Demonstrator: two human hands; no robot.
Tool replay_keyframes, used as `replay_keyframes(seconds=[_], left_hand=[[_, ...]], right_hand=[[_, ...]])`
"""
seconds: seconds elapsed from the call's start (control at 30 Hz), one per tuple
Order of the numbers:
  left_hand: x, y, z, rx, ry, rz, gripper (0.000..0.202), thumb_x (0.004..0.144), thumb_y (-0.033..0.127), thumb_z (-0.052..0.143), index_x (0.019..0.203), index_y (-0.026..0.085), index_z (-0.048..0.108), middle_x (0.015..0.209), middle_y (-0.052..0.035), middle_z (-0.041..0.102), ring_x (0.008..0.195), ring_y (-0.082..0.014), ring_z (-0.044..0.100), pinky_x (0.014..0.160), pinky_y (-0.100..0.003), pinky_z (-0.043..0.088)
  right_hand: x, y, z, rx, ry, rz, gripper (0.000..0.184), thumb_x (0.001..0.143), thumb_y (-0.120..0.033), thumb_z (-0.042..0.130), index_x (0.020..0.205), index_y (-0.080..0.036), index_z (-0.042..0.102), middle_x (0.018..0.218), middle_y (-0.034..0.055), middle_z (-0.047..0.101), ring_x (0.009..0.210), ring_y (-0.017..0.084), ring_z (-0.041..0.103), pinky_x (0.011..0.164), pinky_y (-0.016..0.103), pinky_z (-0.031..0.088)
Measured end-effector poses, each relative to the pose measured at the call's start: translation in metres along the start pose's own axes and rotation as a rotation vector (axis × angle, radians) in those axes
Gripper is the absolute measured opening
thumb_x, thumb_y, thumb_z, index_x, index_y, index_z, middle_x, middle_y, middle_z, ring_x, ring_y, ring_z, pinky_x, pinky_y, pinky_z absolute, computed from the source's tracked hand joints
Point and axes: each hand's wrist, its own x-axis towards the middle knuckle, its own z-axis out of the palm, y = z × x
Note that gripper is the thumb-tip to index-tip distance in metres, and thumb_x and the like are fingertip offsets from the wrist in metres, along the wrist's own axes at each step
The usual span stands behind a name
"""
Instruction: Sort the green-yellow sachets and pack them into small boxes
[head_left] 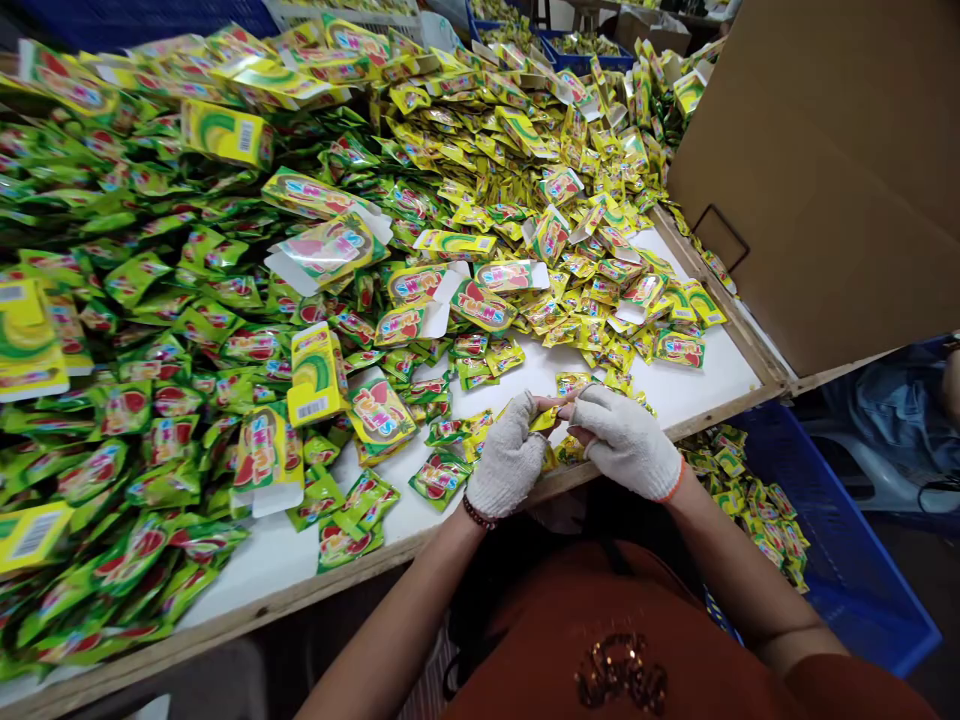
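Note:
My left hand (510,455), in a white knit glove with bare fingertips, is closed on a small yellow packet (547,419) near the table's front edge. My right hand (628,440), gloved alike with an orange cuff, has its fingers pinched at the packet's other side. The fingers cover much of the packet. Just left of my hands lies a green packet with a watermelon print (440,478). Small yellow packets (570,383) lie beyond my fingertips. Farther left are a yellow-and-green printed carton (381,415) and another yellow carton (315,375) with a barcode.
A large heap of green packets (172,400) covers the table's left side; yellow packets (480,150) and open cartons fill the back. A tall brown cardboard box (810,180) stands at the right. Below the wooden table edge (720,412), a blue crate (855,580) holds yellow packets.

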Motion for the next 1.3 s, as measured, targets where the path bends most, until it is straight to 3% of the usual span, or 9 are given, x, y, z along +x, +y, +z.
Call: replay_keyframes(seconds=[0.2, 0.4, 0.53, 0.7, 0.8, 0.93, 1.0, 1.1, 1.3], left_hand=[[0.0, 0.001, -0.001, 0.092, -0.019, 0.014, 0.046, 0.072, 0.001, 0.044, 0.108, 0.021, 0.064, 0.105, -0.0022, 0.07, 0.099, -0.0182, 0.063, 0.096, -0.035, 0.049], [0.001, 0.005, -0.002, 0.102, 0.031, -0.014, 0.048, 0.073, 0.0, 0.045, 0.112, 0.02, 0.064, 0.108, -0.0026, 0.071, 0.101, -0.0179, 0.065, 0.095, -0.033, 0.051], [0.0, 0.006, -0.003, 0.093, 0.063, -0.008, 0.047, 0.073, 0.0, 0.046, 0.112, 0.02, 0.063, 0.113, -0.003, 0.071, 0.104, -0.0179, 0.066, 0.096, -0.033, 0.052], [0.0, 0.006, -0.002, 0.046, 0.104, 0.009, 0.045, 0.073, -0.001, 0.045, 0.109, 0.02, 0.061, 0.117, -0.0035, 0.071, 0.109, -0.0174, 0.066, 0.099, -0.035, 0.051], [-0.001, 0.004, -0.002, 0.03, 0.142, 0.014, 0.042, 0.074, -0.001, 0.044, 0.108, 0.02, 0.059, 0.12, -0.0046, 0.071, 0.114, -0.0179, 0.065, 0.104, -0.038, 0.05], [-0.004, -0.002, -0.002, 0.115, 0.133, 0.16, 0.042, 0.076, 0.0, 0.046, 0.111, 0.019, 0.059, 0.13, -0.0085, 0.066, 0.123, -0.0197, 0.061, 0.107, -0.042, 0.049], [-0.005, -0.007, -0.003, 0.183, 0.098, 0.277, 0.044, 0.078, 0.0, 0.045, 0.115, 0.019, 0.06, 0.136, -0.0107, 0.062, 0.127, -0.0204, 0.058, 0.108, -0.044, 0.048], [-0.005, -0.013, -0.004, 0.244, 0.045, 0.409, 0.041, 0.085, 0.003, 0.046, 0.118, 0.02, 0.062, 0.14, -0.0137, 0.059, 0.13, -0.0212, 0.056, 0.107, -0.044, 0.048], [0.002, -0.013, 0.0, 0.357, -0.013, 0.494, 0.016, 0.091, 0.019, 0.057, 0.1, 0.02, 0.07, 0.134, -0.0127, 0.063, 0.123, -0.0241, 0.061, 0.101, -0.045, 0.053]], right_hand=[[-0.002, 0.007, 0.001, 0.027, -0.105, 0.056, 0.024, 0.083, -0.002, 0.05, 0.094, -0.017, 0.064, 0.085, 0.0053, 0.065, 0.079, 0.018, 0.059, 0.073, 0.029, 0.046], [-0.006, 0.0, 0.012, 0.375, 0.129, 0.366, 0.004, 0.087, -0.021, 0.058, 0.088, -0.019, 0.061, 0.08, 0.0007, 0.063, 0.074, 0.015, 0.06, 0.072, 0.028, 0.049], [-0.009, -0.004, 0.017, 0.782, 0.275, 0.627, 0.023, 0.089, -0.042, 0.059, 0.097, -0.02, 0.06, 0.084, 0.0, 0.064, 0.061, 0.011, 0.063, 0.063, 0.026, 0.054], [-0.009, -0.001, 0.018, 1.05, 0.379, 0.738, 0.039, 0.08, -0.056, 0.069, 0.085, -0.019, 0.058, 0.07, -0.0029, 0.062, 0.053, 0.009, 0.063, 0.05, 0.02, 0.051], [-0.007, 0.003, 0.023, 1.333, 0.484, 0.802, 0.033, 0.08, -0.047, 0.074, 0.083, -0.019, 0.056, 0.069, -0.0038, 0.063, 0.055, 0.011, 0.065, 0.047, 0.019, 0.05], [-0.002, 0.002, 0.037, 1.779, 0.378, 0.974, 0.011, 0.086, -0.019, 0.064, 0.095, -0.019, 0.059, 0.079, -0.0017, 0.07, 0.066, 0.013, 0.069, 0.057, 0.023, 0.058], [0.004, 0.001, 0.045, 1.938, 0.346, 1.063, 0.012, 0.091, -0.013, 0.054, 0.099, -0.017, 0.061, 0.086, 0.0017, 0.074, 0.073, 0.013, 0.07, 0.064, 0.025, 0.061], [0.013, 0.002, 0.053, 2.123, 0.328, 1.17, 0.019, 0.097, -0.013, 0.043, 0.1, -0.013, 0.062, 0.086, 0.005, 0.074, 0.074, 0.012, 0.07, 0.069, 0.024, 0.062], [0.021, 0.003, 0.052, 2.22, 0.328, 1.264, 0.029, 0.104, -0.022, 0.034, 0.098, -0.014, 0.061, 0.076, 0.0028, 0.071, 0.062, 0.009, 0.067, 0.048, 0.013, 0.054]])
